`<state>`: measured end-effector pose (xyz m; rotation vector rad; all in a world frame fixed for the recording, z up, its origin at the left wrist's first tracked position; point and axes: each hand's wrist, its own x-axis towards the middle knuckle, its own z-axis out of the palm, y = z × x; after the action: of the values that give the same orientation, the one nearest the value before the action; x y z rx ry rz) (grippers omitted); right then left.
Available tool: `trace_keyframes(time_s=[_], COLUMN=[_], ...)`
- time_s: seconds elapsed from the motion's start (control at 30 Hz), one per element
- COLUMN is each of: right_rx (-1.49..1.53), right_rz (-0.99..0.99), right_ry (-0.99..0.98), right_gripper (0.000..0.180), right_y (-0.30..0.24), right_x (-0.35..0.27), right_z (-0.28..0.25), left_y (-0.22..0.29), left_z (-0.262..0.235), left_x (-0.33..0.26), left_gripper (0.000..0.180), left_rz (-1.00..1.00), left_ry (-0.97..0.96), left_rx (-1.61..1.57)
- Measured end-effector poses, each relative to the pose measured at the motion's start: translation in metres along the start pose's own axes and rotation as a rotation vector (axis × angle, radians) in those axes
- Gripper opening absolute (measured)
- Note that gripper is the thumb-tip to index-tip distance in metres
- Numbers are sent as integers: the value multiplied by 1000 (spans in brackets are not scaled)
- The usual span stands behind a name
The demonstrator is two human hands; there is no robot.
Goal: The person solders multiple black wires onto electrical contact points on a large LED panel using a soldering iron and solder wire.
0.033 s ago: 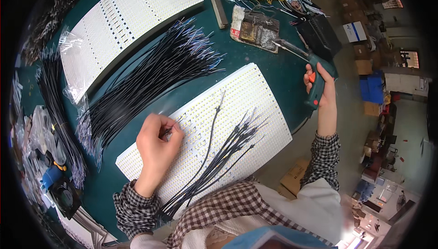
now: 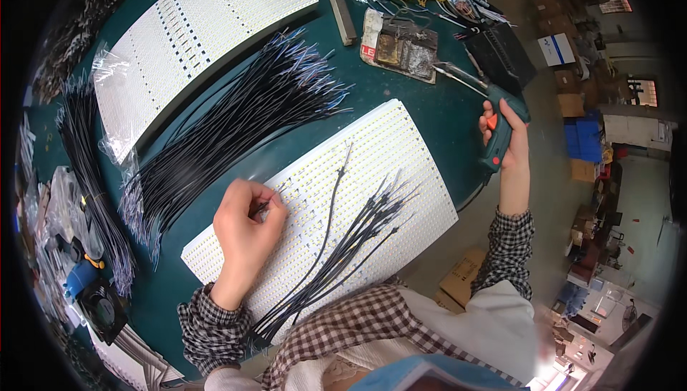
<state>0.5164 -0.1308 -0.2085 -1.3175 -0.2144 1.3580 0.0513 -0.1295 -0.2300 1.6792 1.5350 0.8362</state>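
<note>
My right hand point(image 2: 509, 133) is wrapped round a green soldering gun point(image 2: 499, 140) with an orange trigger. The gun's metal tip points left, at the edge of a grimy flux tin point(image 2: 408, 49) on a scrap of card. Over a stack of white LED boards point(image 2: 422, 169), my left hand point(image 2: 247, 223) is pinched closed, and a thin dark wire shows at its fingertips; most of it is hidden. Right of that hand, a loose bunch of black wires point(image 2: 343, 248) lies across the boards, one wire point(image 2: 331, 212) apart from the rest.
A second stack of LED boards point(image 2: 207, 26), partly wrapped in plastic, stands at the far left. Beside it lie a big bundle of black wires point(image 2: 229, 112) and a narrower one point(image 2: 93, 183). A bar point(image 2: 338, 4), a black box point(image 2: 501, 54) and clutter line the far edge.
My right hand and the soldering gun have shifted very slightly to the right. My left hand has hardly moved.
</note>
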Motion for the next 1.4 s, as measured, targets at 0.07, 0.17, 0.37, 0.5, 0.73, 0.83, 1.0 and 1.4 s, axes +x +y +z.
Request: trace_keyframes(time_s=[0.07,0.17,0.37,0.5,0.73,0.83,1.0,1.4], right_rx=[-72,-130,-280,-249,-225,-216,-187,-134], right_rz=[-92,-54,-176,-268,-230,-214,-193,-117], right_ry=[59,-14,73,81,24,43,66,72], right_gripper=[33,31,30,30,30,30,29,26], right_y=[-3,-1,5,4,13,17,21,26], right_x=[-5,-15,-4,-10,-7,-8,-4,3], right_z=[0,17,7,13,13,13,13,3], left_y=[0,-1,0,1,-1,0,-2,0], left_z=[0,1,1,0,1,1,0,0], left_x=[0,0,1,0,0,0,0,0], left_gripper=[13,12,12,12,12,12,12,11], left_rz=[5,13,-48,-21,-40,-31,-51,-64], left_ry=[0,8,-14,-5,-4,-7,-10,-12], left_rx=[6,1,-23,2,-6,-11,-14,-18])
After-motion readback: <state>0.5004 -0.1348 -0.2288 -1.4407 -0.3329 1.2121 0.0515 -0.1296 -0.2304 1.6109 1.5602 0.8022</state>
